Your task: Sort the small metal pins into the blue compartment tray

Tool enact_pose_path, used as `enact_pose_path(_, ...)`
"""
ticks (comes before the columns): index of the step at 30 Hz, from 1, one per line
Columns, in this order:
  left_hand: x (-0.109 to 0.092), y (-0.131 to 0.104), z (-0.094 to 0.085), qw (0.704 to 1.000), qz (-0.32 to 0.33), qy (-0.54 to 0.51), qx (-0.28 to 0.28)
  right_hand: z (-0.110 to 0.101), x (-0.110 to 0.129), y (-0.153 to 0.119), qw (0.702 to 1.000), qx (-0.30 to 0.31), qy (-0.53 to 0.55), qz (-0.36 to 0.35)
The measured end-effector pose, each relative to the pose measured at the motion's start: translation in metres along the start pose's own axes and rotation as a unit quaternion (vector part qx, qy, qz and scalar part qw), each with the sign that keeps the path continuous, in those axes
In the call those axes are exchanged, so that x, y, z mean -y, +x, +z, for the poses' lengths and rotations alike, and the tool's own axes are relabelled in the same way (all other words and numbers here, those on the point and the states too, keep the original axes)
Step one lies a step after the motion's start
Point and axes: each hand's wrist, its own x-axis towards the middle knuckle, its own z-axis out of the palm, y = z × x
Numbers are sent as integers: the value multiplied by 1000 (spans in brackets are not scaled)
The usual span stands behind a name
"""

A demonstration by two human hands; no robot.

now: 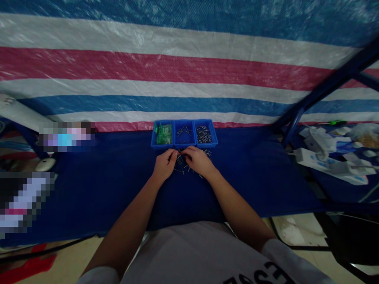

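Note:
My left hand (166, 163) is closed in a pinch, thumb against fingers, just in front of the blue bins. My right hand (197, 159) faces it a short way to the right, its fingertips bent together over the table. What either pinch holds is too small to make out. Thin metal screws (189, 169) lie loose between and under the hands on the blue tabletop. Behind the hands stands a row of joined blue bins: the left bin (153, 136) has green plastic packets (164, 134), the middle bin (185, 139) a few screws, the right bin (215, 136) a heap of them.
A striped plastic sheet (177, 67) hangs behind the blue table (118, 185). Blue metal frame bars (314, 92) rise at right, beside a surface with white boxes (331, 163) and plastic bags. Pixelated patches cover things at left. A red object (32, 268) lies on the floor.

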Motion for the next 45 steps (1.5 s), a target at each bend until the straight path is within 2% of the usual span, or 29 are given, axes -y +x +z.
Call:
enact_pose_path(7,0,0,0,1000,2,-5,-5,-2,5,0,997,-67,35,16)
enact_pose_path(15,3,0,3,1000,3,-10,-23,-3,8,0,986,-139,89,-11)
enact_pose_path(35,6,1,5,999,-1,2,-32,-1,8,1,978,-163,106,-75)
enact_pose_path(45,4,1,4,1000,-7,-5,-20,0,11,2,968,-196,152,-29)
